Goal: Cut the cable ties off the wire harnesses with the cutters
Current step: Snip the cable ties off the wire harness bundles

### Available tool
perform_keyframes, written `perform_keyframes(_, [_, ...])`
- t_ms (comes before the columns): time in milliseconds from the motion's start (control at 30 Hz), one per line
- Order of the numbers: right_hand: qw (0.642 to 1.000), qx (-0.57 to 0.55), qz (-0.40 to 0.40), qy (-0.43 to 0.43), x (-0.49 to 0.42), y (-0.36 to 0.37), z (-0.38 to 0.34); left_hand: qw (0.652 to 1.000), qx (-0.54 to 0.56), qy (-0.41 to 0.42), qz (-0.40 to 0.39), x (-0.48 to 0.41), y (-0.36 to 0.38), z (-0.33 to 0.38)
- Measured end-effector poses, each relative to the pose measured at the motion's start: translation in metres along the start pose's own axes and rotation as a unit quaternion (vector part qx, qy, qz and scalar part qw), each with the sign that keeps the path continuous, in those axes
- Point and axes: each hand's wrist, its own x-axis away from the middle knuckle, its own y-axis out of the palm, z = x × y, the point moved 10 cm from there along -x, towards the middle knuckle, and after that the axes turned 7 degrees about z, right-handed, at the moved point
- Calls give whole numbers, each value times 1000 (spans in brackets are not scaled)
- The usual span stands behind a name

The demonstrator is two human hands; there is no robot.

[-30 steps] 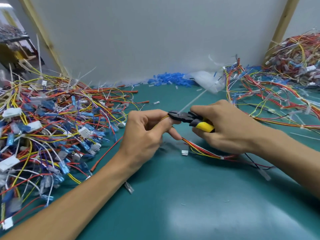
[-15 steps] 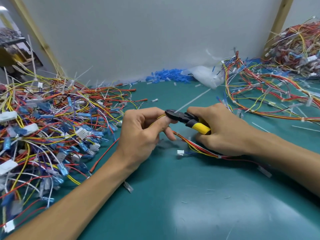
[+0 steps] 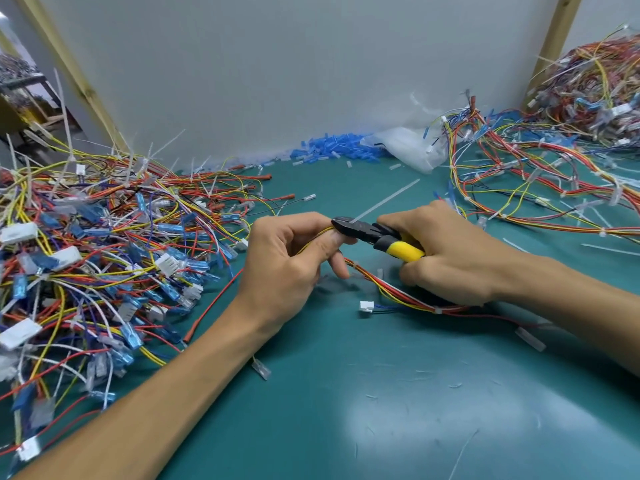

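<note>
My left hand (image 3: 291,261) pinches a wire harness (image 3: 391,292) of red and yellow wires between thumb and fingers at the table's middle. My right hand (image 3: 453,258) grips the cutters (image 3: 377,235), which have black jaws and a yellow handle. The jaw tips sit right at my left thumb, at the base of a white cable tie (image 3: 384,200) whose tail sticks up and to the right. The harness trails under my right hand and ends in a small white connector (image 3: 366,305) lying on the mat.
A big tangle of harnesses (image 3: 97,258) with blue and white connectors fills the left. More harnesses (image 3: 540,188) lie at the right and back right. Blue sleeves (image 3: 332,148) and a plastic bag (image 3: 412,147) lie by the grey back wall. Cut tie scraps (image 3: 260,368) dot the green mat (image 3: 346,410).
Both hands stay together at the same spot on the harness. The cutter jaws remain at the tie by my left thumb. The view has shifted slightly.
</note>
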Motion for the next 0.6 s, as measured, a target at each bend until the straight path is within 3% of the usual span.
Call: perform_keyframes(600, [994,103,31,-26,-1,-10,-9,996,26,-84,12,-7,4,-17])
